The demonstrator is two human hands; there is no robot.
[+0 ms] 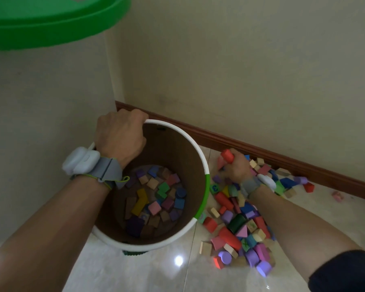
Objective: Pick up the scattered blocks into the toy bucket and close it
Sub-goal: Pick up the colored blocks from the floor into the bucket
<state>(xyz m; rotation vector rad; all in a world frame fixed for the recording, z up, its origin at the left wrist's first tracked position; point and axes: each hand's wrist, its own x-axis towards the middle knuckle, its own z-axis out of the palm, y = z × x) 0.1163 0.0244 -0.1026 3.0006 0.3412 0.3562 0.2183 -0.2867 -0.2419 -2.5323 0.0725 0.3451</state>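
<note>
- Toy bucket (200,165) stands upright and uncovered on the tiled floor (156,270), in a wall corner; white rim with a green section on its right side, brown inner wall.
- Inside the toy bucket: one loose layer of blocks in bucket (156,199) covering the bottom — yellow, green, pink, blue, purple and plain wood pieces. Most of the depth is unfilled.
- Left hand (120,138) grips the far-left rim, fingers curled over the edge; grey wrist device (82,163) strapped on.
- Right hand (236,165) is down in the scattered blocks (236,228), clenched on a red cylinder block (227,155); whether it holds more pieces, cannot tell.
- The scattered blocks lie on the floor just right of the bucket, running toward the brown baseboard (282,157); a few strays sit further right.
- Green lid (51,22) shows at top left, apart from the bucket.
</note>
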